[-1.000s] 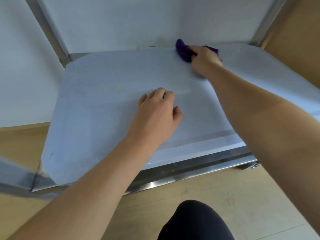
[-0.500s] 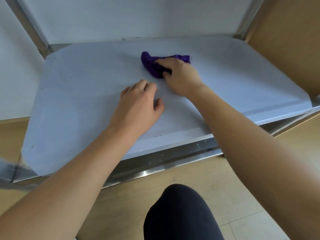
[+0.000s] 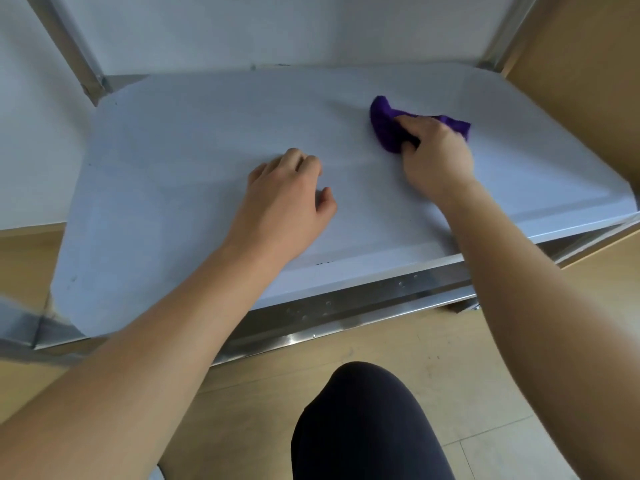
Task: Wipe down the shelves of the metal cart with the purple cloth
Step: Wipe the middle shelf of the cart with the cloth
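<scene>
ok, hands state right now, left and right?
Left hand: open, resting on the cart shelf, holding nothing.
Right hand: closed, gripping the purple cloth.

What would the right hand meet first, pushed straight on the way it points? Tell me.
The right hand grips the purple cloth; ahead lies bare shelf, then probably the white wall at the back.

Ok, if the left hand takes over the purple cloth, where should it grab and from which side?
Probably the thick bunched end of the purple cloth that sticks out left of the right hand. Come from the left, low along the shelf: that end is exposed, the rest lies under that hand.
</scene>
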Demonstrator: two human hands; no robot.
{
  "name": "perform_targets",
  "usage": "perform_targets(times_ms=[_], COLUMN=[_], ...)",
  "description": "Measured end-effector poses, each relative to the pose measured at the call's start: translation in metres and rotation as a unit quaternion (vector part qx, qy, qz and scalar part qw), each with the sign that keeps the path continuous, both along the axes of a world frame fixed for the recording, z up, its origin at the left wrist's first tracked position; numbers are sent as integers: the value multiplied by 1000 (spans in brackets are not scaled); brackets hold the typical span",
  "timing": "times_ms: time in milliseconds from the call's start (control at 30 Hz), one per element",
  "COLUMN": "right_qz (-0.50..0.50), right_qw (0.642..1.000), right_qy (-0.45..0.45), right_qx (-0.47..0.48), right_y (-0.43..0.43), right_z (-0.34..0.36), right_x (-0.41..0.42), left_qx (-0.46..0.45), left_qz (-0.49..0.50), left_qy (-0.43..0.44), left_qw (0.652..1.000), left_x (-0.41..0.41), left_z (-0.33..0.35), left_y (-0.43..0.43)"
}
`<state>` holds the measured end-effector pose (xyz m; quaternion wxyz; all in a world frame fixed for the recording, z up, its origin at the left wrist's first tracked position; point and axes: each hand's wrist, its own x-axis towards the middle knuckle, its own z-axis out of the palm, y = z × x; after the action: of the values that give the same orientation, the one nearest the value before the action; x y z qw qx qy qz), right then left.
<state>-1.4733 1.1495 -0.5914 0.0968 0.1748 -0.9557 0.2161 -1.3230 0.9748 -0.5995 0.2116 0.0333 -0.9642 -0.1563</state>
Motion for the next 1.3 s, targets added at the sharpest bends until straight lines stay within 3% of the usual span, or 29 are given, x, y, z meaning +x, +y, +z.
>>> perform_targets(times_ms=[167,367,600,833,1100,1300], right_qz=[105,91,105,116,271,333], right_qw=[994,993,991,990,959,940], right_qy=[-13,-65,-64,-77,-81,-56], right_qx=[-14,-28,-50,-14,-7,-55], right_y=[-63,-89,-104,-145,-160,-139], right_z=[-4,4,2,10,12,9], right_x=[34,41,42,42,78,118], left_qx=[-5,29,35,95,123,91], left_qz=[2,19,58,136,174,233], left_qy=[0,4,-46,6,31,93], left_qw=[1000,999,997,986,977,964], left_x=[0,11,54,86,84,84], left_z=[2,11,19,8,10,9], left_y=[0,-9,-38,-53,-55,-56])
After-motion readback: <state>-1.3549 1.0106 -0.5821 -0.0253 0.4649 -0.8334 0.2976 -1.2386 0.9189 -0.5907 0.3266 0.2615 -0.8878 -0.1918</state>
